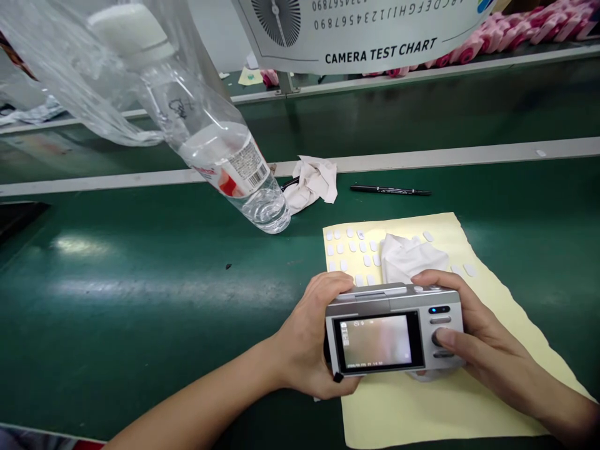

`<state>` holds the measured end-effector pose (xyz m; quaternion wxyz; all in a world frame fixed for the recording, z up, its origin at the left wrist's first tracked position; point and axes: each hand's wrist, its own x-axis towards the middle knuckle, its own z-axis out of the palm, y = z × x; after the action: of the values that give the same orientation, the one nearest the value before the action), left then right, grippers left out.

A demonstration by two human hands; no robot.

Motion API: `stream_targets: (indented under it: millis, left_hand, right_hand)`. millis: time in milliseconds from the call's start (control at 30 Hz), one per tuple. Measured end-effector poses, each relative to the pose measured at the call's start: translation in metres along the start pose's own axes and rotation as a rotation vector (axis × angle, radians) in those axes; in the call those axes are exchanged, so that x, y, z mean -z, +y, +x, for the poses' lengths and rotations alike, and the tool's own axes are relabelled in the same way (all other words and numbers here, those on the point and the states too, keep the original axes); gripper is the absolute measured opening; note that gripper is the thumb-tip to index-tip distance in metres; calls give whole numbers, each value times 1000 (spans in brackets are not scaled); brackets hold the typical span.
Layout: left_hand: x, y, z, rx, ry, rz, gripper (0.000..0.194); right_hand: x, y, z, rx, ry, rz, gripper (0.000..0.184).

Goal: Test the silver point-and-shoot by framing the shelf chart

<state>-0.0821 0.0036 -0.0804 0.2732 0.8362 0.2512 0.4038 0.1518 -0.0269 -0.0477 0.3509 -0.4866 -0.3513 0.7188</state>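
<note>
A silver, box-shaped digital camera (396, 334) with a lit rear screen is held above a pale yellow paper sheet (445, 412), the left hand's (312, 344) fingers grasping its left end and the right hand's (492, 353) fingers gripping the other, thumb on a round dark button. Behind it, a crumpled white cloth (410, 256) lies on the sheet among small white oval stickers (367, 260). Beyond, the glossy green counter (164, 350) carries a slim black pen (390, 190) and a clear plastic, white-capped bottle (229, 162).
</note>
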Motion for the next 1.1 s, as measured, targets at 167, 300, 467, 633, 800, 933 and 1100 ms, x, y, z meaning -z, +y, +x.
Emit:
stream_targets:
  millis: [167, 300, 467, 633, 800, 933, 1100]
  left_hand:
    - [0, 0, 0, 4, -11, 14, 86]
    - [0, -1, -1, 6, -10, 11, 87]
    - [-1, -1, -1, 7, -7, 2, 88]
    - [0, 0, 0, 5, -9, 16, 88]
    - [-1, -1, 0, -21, -5, 8, 88]
    - [-1, 0, -1, -41, -13, 43, 90]
    - [-2, 1, -1, -19, -26, 62, 92]
  right_hand:
    - [-1, 0, 0, 26, -14, -21, 36]
    - [-1, -1, 0, 9, -4, -34, 36]
    - [1, 0, 1, 20, -20, -57, 36]
    - [1, -1, 1, 10, -25, -59, 34]
    - [0, -1, -1, 8, 1, -39, 39]
    - [0, 1, 1, 55, -14, -48, 39]
    - [2, -2, 4, 72, -4, -172, 30]
